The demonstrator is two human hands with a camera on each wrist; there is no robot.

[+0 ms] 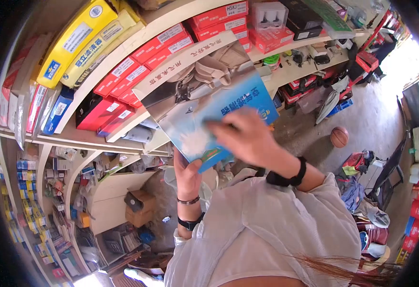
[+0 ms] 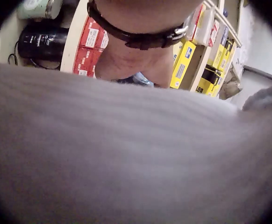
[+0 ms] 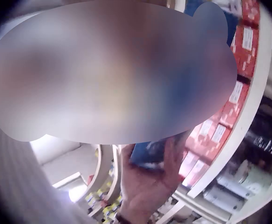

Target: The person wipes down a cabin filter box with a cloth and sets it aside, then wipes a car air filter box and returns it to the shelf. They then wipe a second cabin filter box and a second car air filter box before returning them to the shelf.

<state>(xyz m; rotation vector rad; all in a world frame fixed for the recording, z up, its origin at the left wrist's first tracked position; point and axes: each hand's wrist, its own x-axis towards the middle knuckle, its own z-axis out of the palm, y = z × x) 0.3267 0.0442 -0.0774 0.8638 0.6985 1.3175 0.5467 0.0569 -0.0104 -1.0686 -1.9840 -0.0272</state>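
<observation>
In the head view, a flat printed box, blue and grey with a picture on its face, is held at a tilt before the shelves. My left hand grips its lower edge, thumb on the front. Over the printed face is my right hand, its fingers blurred and extended towards the left; contact with the surface is unclear. The left wrist view has part of my left hand beyond a brown strap, with the fingers hidden. In the right wrist view, my left hand is below a large blurred area, around a blue part.
Red boxes and a yellow box line the upper shelf. A cardboard box stands low at the left. On the floor at the right are a basketball and piled cloth items.
</observation>
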